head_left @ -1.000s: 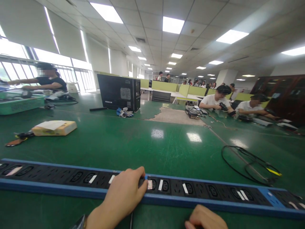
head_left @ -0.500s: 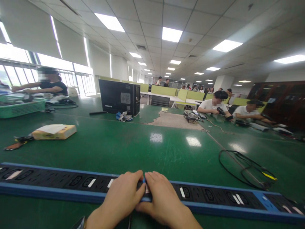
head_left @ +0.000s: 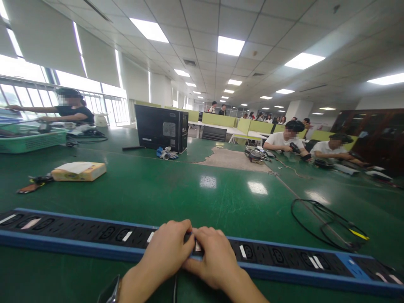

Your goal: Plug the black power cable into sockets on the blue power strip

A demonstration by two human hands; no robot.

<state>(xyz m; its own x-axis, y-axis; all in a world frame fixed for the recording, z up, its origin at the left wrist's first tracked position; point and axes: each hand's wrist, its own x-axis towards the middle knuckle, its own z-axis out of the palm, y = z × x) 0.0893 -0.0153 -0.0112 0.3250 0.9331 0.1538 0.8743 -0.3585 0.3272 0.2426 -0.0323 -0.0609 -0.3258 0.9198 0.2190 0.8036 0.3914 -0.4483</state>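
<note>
A long blue-edged black power strip (head_left: 265,257) lies across the near part of the table, with rows of sockets and several white strips of label on its face. Over its middle, my left hand (head_left: 168,248) is closed on it, thumb and forefinger drawn together. My right hand (head_left: 216,256) wraps over the strip just beside it, the fingers together on top and the thumb at the near side. Between the hands a small pale label shows. What lies beneath my fingers is hidden. A dark cable (head_left: 175,288) runs toward me below the hands.
On the green table (head_left: 176,189) are a tissue pack (head_left: 80,171), a black computer case (head_left: 160,128), gloves (head_left: 167,153) and a looped black cable (head_left: 325,225). A green basket (head_left: 41,141) stands far left. Co-workers sit at left and right.
Both hands stay at the middle of the strip, with small shifts of the fingers. The view has moved slightly. The person at left has stretched an arm further out.
</note>
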